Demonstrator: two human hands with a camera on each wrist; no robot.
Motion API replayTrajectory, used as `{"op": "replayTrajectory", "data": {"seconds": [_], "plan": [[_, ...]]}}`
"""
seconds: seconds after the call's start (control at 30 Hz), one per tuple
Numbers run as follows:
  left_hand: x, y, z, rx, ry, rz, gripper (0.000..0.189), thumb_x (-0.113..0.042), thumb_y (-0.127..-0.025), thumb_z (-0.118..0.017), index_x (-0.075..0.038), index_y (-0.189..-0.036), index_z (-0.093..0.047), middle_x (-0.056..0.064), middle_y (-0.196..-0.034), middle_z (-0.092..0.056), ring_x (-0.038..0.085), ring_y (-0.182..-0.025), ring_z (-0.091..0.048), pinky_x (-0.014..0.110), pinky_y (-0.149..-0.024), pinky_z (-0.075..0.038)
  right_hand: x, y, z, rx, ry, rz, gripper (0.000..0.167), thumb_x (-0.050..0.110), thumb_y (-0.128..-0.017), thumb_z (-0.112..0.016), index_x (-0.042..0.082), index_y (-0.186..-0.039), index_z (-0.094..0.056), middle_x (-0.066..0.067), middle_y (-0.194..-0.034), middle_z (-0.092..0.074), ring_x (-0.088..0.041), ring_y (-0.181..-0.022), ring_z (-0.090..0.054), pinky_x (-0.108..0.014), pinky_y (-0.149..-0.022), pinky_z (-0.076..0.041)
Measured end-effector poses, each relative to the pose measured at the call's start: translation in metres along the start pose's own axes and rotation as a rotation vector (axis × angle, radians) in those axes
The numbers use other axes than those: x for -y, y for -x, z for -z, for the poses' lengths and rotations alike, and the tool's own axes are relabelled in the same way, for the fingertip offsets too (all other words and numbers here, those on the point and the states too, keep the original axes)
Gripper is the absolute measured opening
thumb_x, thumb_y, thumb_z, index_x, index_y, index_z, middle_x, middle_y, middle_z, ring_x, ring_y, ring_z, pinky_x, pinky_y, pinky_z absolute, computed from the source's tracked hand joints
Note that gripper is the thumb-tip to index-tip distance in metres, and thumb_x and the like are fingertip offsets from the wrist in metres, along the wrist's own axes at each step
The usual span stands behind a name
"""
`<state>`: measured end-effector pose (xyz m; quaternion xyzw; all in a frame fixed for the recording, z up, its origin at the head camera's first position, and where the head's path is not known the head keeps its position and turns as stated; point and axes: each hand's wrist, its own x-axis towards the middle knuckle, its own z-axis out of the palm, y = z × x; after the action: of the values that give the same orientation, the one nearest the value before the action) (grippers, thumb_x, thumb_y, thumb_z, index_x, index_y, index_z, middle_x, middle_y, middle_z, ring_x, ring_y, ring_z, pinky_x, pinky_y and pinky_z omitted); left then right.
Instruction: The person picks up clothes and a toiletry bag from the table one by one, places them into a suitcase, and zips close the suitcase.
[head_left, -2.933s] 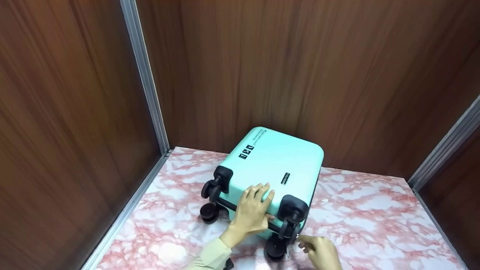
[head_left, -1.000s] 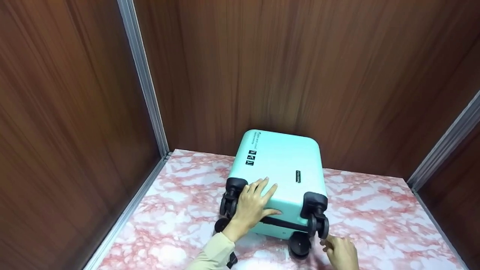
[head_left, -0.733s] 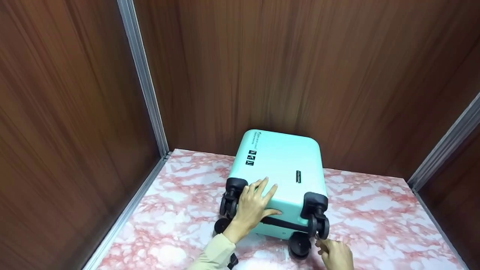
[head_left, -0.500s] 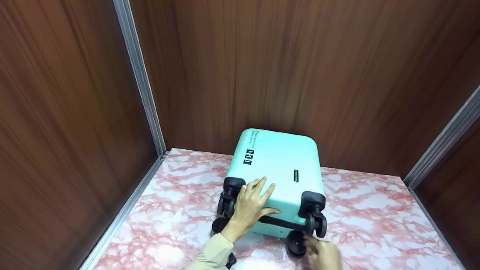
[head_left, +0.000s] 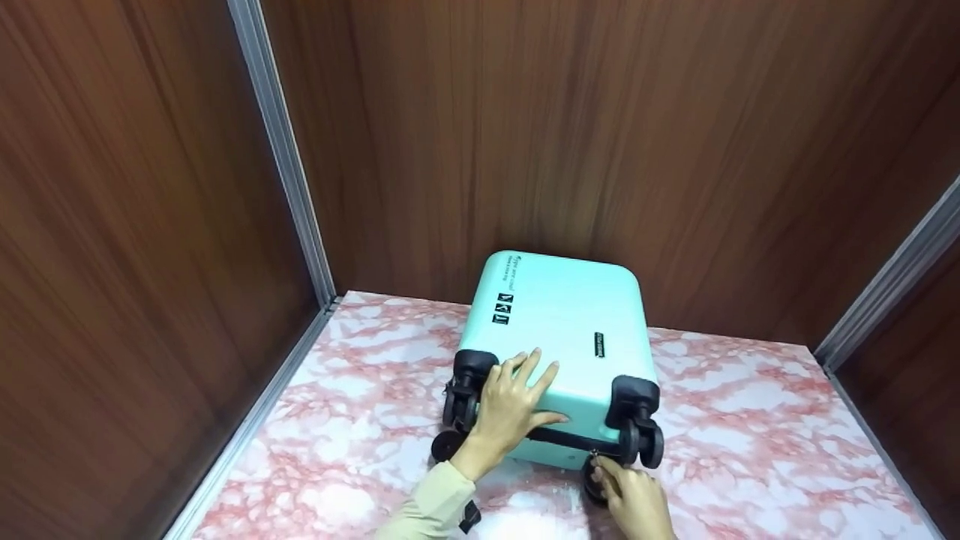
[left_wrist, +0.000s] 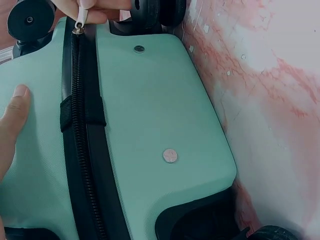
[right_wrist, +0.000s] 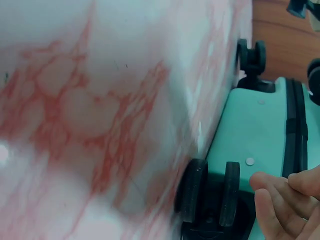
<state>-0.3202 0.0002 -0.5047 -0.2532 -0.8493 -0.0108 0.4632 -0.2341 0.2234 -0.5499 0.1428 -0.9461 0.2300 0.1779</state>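
Observation:
A mint-green suitcase (head_left: 555, 300) lies flat, its wheeled end towards me. My left hand (head_left: 510, 405) rests on its upper shell near that end, fingers spread and thumb stretched along the edge. Between the wheels, my right hand (head_left: 637, 499) pinches the metal zipper pull (left_wrist: 81, 16) with thumb and finger. From the pull, the black zipper (left_wrist: 81, 140) runs across the wheeled end, its teeth meshed in the left wrist view. In the right wrist view, the right hand's curled fingers (right_wrist: 280, 202) are beside a black wheel (right_wrist: 230, 195); the pull is hidden there.
The suitcase lies on a pink-and-white marbled surface (head_left: 750, 442). Brown wood-grain panels (head_left: 570, 127) stand behind and on both sides, with metal strips (head_left: 289, 150) at the corners. Black double wheels (head_left: 641, 442) jut from the suitcase's near corners.
The suitcase has turned so its wheeled end faces me more squarely. My right hand has moved from outside the right wheels to between them, leftward. The left hand stays on the shell.

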Motion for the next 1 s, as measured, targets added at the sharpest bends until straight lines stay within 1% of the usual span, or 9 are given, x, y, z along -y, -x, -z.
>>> {"op": "replayTrajectory", "data": {"seconds": [0.1, 0.17, 0.3, 0.43, 0.6, 0.7, 0.8, 0.9, 1.0], "plan": [[-0.007, -0.002, -0.003, 0.002, -0.023, 0.017, 0.088, -0.081, -0.064, -0.064, -0.026, -0.134, -0.062, 0.008, -0.136, -0.058, 0.024, -0.115, -0.055, 0.033, -0.084, -0.044, -0.007, -0.001, 0.001, -0.049, -0.002, 0.015, 0.01, 0.008, -0.086, -0.073, 0.014, -0.094, -0.074, 0.013, -0.061, -0.056, -0.02, -0.055, -0.06, -0.046, -0.054, -0.048], [-0.012, -0.003, -0.004, 0.008, -0.03, 0.033, 0.088, -0.081, -0.065, -0.063, -0.027, -0.134, -0.062, 0.008, -0.136, -0.058, 0.024, -0.116, -0.054, 0.034, -0.083, -0.043, -0.011, -0.002, 0.003, -0.055, -0.002, 0.013, 0.01, 0.008, -0.086, -0.073, 0.015, -0.092, -0.073, 0.015, -0.06, -0.053, -0.017, -0.054, -0.057, -0.045, -0.054, -0.048], [-0.018, -0.008, -0.005, 0.023, -0.016, 0.052, 0.086, -0.08, -0.069, -0.061, -0.027, -0.135, -0.06, 0.008, -0.137, -0.057, 0.024, -0.118, -0.052, 0.037, -0.084, -0.04, -0.017, -0.004, 0.007, -0.053, 0.0, -0.001, 0.013, 0.006, -0.085, -0.073, 0.013, -0.096, -0.076, 0.007, -0.065, -0.062, -0.026, -0.058, -0.063, -0.049, -0.055, -0.049], [-0.018, -0.013, -0.006, 0.034, 0.021, 0.044, 0.083, -0.079, -0.072, -0.059, -0.025, -0.136, -0.059, 0.007, -0.138, -0.056, 0.024, -0.119, -0.051, 0.039, -0.088, -0.037, -0.018, -0.005, 0.01, -0.076, 0.008, 0.002, 0.021, 0.002, -0.081, -0.074, 0.01, -0.1, -0.077, -0.002, -0.07, -0.069, -0.034, -0.062, -0.066, -0.052, -0.056, -0.049], [-0.017, -0.015, -0.008, 0.047, 0.048, 0.045, 0.083, -0.079, -0.073, -0.058, -0.025, -0.136, -0.059, 0.007, -0.138, -0.056, 0.023, -0.12, -0.05, 0.04, -0.092, -0.035, -0.016, -0.006, 0.011, -0.081, 0.025, 0.011, 0.023, -0.001, -0.078, -0.073, 0.01, -0.098, -0.077, 0.001, -0.066, -0.066, -0.034, -0.058, -0.064, -0.051, -0.055, -0.049], [-0.018, -0.014, -0.009, 0.037, 0.053, 0.042, 0.083, -0.079, -0.073, -0.058, -0.025, -0.136, -0.059, 0.008, -0.138, -0.056, 0.024, -0.119, -0.05, 0.041, -0.091, -0.035, -0.015, -0.005, 0.012, -0.073, 0.038, -0.002, 0.024, -0.002, -0.076, -0.071, 0.011, -0.096, -0.077, 0.002, -0.065, -0.064, -0.035, -0.058, -0.063, -0.052, -0.056, -0.048], [-0.02, -0.014, -0.009, 0.031, 0.048, 0.042, 0.083, -0.079, -0.073, -0.058, -0.025, -0.136, -0.059, 0.008, -0.138, -0.056, 0.024, -0.12, -0.05, 0.041, -0.091, -0.035, -0.015, -0.005, 0.013, -0.079, 0.052, -0.004, 0.023, -0.003, -0.074, -0.07, 0.013, -0.09, -0.075, 0.001, -0.065, -0.064, -0.037, -0.058, -0.063, -0.053, -0.055, -0.047], [-0.021, -0.014, -0.009, 0.019, 0.032, 0.049, 0.084, -0.079, -0.071, -0.059, -0.025, -0.135, -0.06, 0.008, -0.138, -0.056, 0.024, -0.12, -0.05, 0.041, -0.091, -0.034, -0.015, -0.005, 0.015, -0.081, 0.059, 0.003, 0.025, -0.004, -0.071, -0.069, 0.012, -0.089, -0.075, -0.003, -0.066, -0.065, -0.037, -0.058, -0.062, -0.052, -0.055, -0.047], [-0.023, -0.015, -0.01, 0.011, 0.026, 0.049, 0.084, -0.079, -0.07, -0.06, -0.025, -0.134, -0.061, 0.007, -0.136, -0.057, 0.024, -0.119, -0.051, 0.042, -0.09, -0.034, -0.015, -0.005, 0.016, -0.092, 0.058, 0.002, 0.025, -0.004, -0.071, -0.069, 0.011, -0.089, -0.075, -0.005, -0.068, -0.066, -0.038, -0.059, -0.063, -0.053, -0.055, -0.047]]}}
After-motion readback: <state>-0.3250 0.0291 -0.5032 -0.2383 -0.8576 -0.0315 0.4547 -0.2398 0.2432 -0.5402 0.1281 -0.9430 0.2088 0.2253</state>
